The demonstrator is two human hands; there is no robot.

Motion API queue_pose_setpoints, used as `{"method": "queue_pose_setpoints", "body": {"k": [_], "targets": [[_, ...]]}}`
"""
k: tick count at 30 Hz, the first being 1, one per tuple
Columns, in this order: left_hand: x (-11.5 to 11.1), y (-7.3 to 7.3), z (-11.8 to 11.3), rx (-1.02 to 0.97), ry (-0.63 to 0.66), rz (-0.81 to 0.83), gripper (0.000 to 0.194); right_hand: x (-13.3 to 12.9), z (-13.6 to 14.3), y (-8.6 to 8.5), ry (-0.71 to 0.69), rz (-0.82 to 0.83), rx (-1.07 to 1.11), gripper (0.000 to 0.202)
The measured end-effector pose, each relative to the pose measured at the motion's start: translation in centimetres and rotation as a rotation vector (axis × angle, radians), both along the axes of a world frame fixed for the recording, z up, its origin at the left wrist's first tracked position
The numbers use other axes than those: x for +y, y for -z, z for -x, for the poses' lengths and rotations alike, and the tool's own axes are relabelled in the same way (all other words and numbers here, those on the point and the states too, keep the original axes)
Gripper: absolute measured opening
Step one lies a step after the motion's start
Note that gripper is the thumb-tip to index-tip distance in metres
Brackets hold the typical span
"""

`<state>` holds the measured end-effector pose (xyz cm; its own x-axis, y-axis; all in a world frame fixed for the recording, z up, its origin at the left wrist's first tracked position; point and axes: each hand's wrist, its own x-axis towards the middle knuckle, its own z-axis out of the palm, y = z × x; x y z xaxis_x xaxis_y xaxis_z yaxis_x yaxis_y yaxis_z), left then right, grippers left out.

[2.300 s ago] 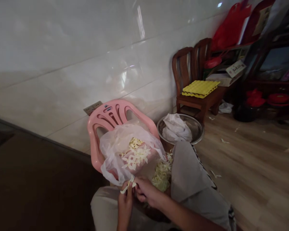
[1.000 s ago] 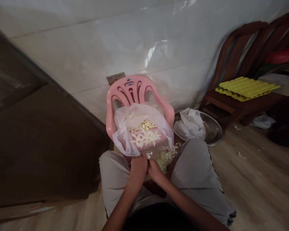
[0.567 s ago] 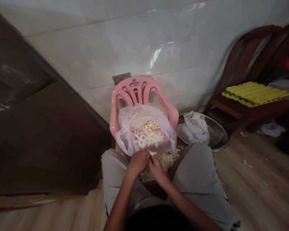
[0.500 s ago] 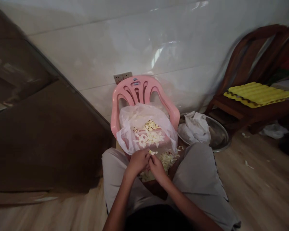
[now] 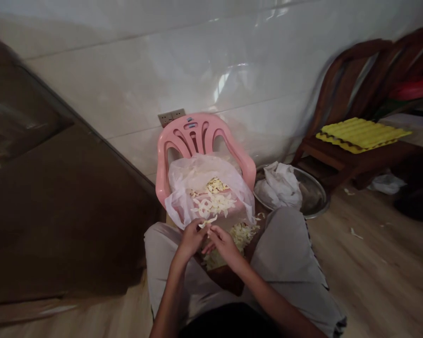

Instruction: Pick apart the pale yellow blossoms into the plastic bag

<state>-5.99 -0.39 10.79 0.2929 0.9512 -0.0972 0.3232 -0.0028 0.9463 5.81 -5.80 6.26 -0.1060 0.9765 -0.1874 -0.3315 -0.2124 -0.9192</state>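
A pale petal-like piece (image 5: pixel 208 221) is pinched in my left hand (image 5: pixel 192 238), its curved end sticking up from the fingertips. Beside it my right hand (image 5: pixel 223 242) has its thumb and forefinger close together near the left fingertips, with other fingers partly spread; whether it holds anything is too small to tell. Just beyond both hands, a thin whitish plastic bag (image 5: pixel 183 176) lies on a pink plastic chair (image 5: pixel 161 173), with pale pieces (image 5: pixel 215 204) and smaller yellowish ones (image 5: pixel 216 185) on it. Under my right hand a heap of pale pieces (image 5: pixel 243 234) sits between my knees.
A metal basin (image 5: pixel 315 192) with a crumpled white bag (image 5: pixel 280 185) stands right of the pink chair. Farther right, a yellow egg tray (image 5: pixel 361 134) rests on a wooden chair (image 5: pixel 341 159). A dark cabinet (image 5: pixel 74 211) is at the left. Scraps lie on the wooden floor (image 5: pixel 366 263).
My hands have moved slightly apart. The piece at the fingertips now shows longer and farther left, and my right fingers have loosened. The whole view has shifted a little.
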Motion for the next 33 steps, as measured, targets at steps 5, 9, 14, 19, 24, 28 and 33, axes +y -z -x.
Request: {"method": "queue_pose_setpoints", "body": {"k": [5, 9, 14, 19, 24, 28, 33], "targets": [[-0.2, 0.2, 0.0, -0.147, -0.062, 0.124, 0.044, 0.2, -0.2, -0.2, 0.066, -0.040, -0.011, 0.041], [-0.5, 0.0, 0.0, -0.151, -0.058, 0.203, 0.045, 0.2, -0.3, -0.2, 0.132, -0.091, -0.062, 0.038], [-0.6, 0.1, -0.1, -0.208, -0.085, 0.231, 0.044, 0.4, -0.6, -0.3, 0.115, -0.103, -0.003, 0.041], [-0.2, 0.0, 0.2, -0.238, -0.176, 0.135, 0.044, 0.5, -0.5, -0.1, -0.017, -0.047, 0.053, 0.046], [-0.2, 0.0, 0.3, -0.262, -0.178, 0.169, 0.043, 0.1, -0.1, 0.6, 0.049, -0.127, -0.030, 0.037], [-0.2, 0.5, 0.4, -0.240, -0.191, 0.200, 0.044, -0.2, -0.4, 0.4, 0.128, -0.254, -0.253, 0.029], [-0.2, 0.3, 0.5, -0.201, -0.171, 0.217, 0.047, -0.5, -1.3, -0.3, 0.165, -0.354, -0.507, 0.028]]}}
